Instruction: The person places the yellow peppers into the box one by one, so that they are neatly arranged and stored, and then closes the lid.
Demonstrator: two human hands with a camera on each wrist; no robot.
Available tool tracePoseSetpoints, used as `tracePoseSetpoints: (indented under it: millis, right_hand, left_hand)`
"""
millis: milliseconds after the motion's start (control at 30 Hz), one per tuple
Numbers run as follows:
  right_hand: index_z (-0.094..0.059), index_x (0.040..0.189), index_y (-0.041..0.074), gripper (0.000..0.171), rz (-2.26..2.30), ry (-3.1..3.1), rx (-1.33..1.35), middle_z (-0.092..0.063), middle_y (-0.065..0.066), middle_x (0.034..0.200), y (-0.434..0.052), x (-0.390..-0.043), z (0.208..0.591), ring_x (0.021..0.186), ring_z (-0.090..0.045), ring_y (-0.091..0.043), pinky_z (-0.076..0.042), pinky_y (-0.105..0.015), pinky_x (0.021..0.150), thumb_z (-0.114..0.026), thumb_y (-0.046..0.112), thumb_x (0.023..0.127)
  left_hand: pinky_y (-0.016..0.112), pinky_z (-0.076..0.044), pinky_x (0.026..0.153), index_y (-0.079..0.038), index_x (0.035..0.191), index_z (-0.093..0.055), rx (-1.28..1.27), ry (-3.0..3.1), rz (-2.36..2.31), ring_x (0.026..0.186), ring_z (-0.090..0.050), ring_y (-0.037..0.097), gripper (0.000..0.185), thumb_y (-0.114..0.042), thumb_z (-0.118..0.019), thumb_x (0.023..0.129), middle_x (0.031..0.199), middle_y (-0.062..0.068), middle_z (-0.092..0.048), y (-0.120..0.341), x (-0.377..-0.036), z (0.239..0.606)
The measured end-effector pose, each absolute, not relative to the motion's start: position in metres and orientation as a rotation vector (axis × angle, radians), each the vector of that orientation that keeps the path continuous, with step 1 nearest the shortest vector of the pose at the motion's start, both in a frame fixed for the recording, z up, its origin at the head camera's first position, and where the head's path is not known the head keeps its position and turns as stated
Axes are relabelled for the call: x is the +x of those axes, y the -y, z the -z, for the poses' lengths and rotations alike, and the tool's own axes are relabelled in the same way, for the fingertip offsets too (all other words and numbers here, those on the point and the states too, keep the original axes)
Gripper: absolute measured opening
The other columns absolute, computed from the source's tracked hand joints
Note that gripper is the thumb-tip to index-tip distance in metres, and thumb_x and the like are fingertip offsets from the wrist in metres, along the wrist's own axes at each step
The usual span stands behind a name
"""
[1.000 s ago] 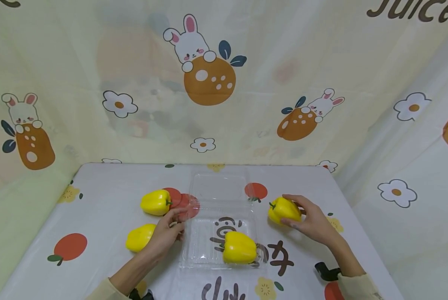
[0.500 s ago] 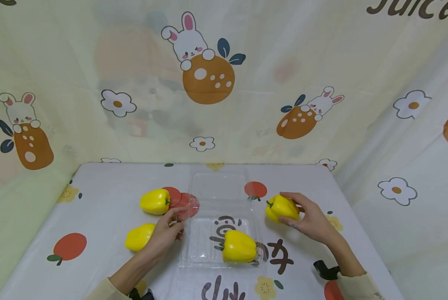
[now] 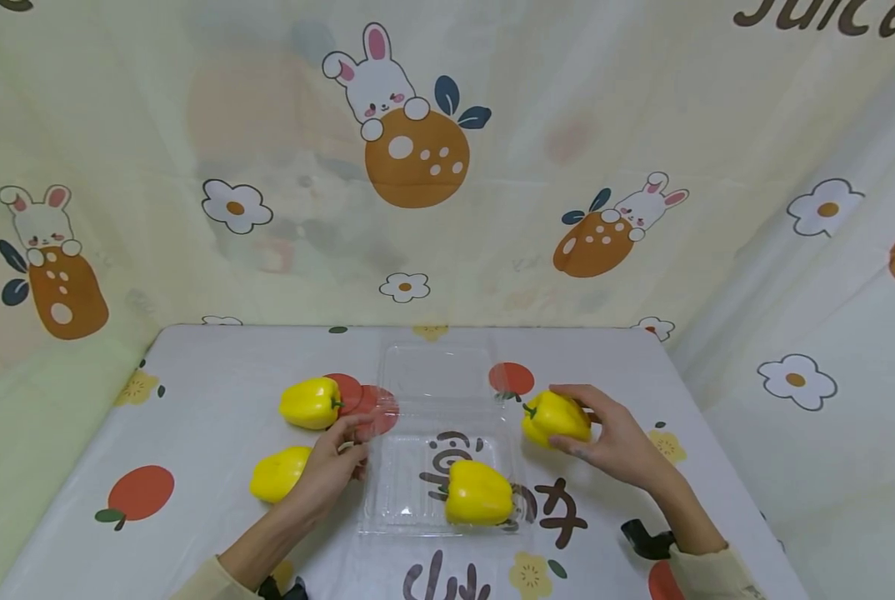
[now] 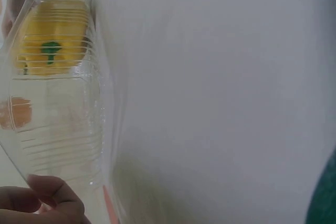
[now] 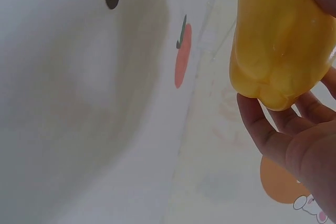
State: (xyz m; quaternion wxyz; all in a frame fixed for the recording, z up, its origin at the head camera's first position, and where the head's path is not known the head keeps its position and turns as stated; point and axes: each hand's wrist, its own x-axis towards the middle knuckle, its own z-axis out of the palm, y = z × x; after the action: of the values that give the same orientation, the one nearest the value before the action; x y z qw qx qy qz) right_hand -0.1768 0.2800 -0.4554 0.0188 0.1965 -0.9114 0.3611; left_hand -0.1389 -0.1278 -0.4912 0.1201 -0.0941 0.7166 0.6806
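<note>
The right hand [image 3: 614,442] grips a pepper [image 3: 556,418] just beside the tray's [image 3: 410,508] right rim, clear of the table, while the left hand [image 3: 332,463] apparently pinches the left rim, steadying the tray, which holds a second pepper [image 3: 479,493].

Bare forearms, cream sleeve cuffs [image 3: 698,571], black wrist straps [image 3: 645,539]

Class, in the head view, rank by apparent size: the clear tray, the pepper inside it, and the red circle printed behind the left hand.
1. Clear tray, clearly largest.
2. Pepper in the tray.
3. Red circle, partly hidden by another pepper, so its rank against the pepper is unsure.
</note>
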Motion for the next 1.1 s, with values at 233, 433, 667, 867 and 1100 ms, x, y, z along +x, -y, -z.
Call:
tracePoseSetpoints:
  millis: [233, 433, 667, 867, 1100]
  right_hand:
    - [-0.058, 0.147, 0.013, 0.068, -1.132, 2.847, 0.614, -0.064, -0.010, 0.145, -0.274, -0.177, 0.454, 0.125, -0.063, -0.033, -0.057, -0.060, 0.101, -0.088, 0.029, 0.088]
    - [-0.058, 0.147, 0.013, 0.069, -1.129, 2.851, 0.625, -0.064, -0.009, 0.145, -0.272, -0.177, 0.455, 0.125, -0.063, -0.031, -0.057, -0.059, 0.101, -0.088, 0.029, 0.087]
    - [-0.058, 0.147, 0.014, 0.067, -1.109, 2.838, 0.648, -0.064, -0.007, 0.145, -0.267, -0.178, 0.453, 0.123, -0.063, -0.028, -0.057, -0.055, 0.101, -0.088, 0.027, 0.088]
    - [-0.059, 0.146, 0.018, 0.065, -1.129, 2.820, 0.687, -0.065, -0.005, 0.144, -0.262, -0.178, 0.452, 0.122, -0.063, -0.026, -0.056, -0.053, 0.100, -0.088, 0.026, 0.088]
    - [-0.060, 0.145, 0.019, 0.065, -1.128, 2.816, 0.713, -0.065, -0.005, 0.142, -0.256, -0.179, 0.450, 0.120, -0.064, -0.025, -0.057, -0.050, 0.099, -0.088, 0.028, 0.088]
  left_hand:
    - [0.022, -0.051, 0.069, -0.010, 0.147, -0.055, -0.277, -2.095, -1.983, 0.082, -0.054, 0.021, 0.046, 0.002, -0.052, 0.102, 0.117, 0.012, -0.048, 0.129, -0.139, 0.492]
    - [0.022, -0.051, 0.069, -0.009, 0.147, -0.054, -0.267, -2.103, -1.980, 0.082, -0.053, 0.022, 0.046, 0.002, -0.052, 0.102, 0.118, 0.012, -0.048, 0.128, -0.138, 0.492]
    - [0.023, -0.051, 0.069, -0.009, 0.148, -0.053, -0.260, -2.118, -1.970, 0.083, -0.053, 0.021, 0.046, 0.000, -0.053, 0.104, 0.118, 0.011, -0.048, 0.129, -0.139, 0.494]
    - [0.022, -0.051, 0.068, -0.009, 0.148, -0.053, -0.259, -2.117, -1.972, 0.083, -0.053, 0.021, 0.046, 0.000, -0.053, 0.104, 0.118, 0.012, -0.048, 0.129, -0.139, 0.495]
    - [0.021, -0.052, 0.069, -0.009, 0.147, -0.055, -0.266, -2.118, -1.971, 0.082, -0.054, 0.021, 0.046, 0.001, -0.053, 0.103, 0.117, 0.013, -0.049, 0.128, -0.138, 0.493]
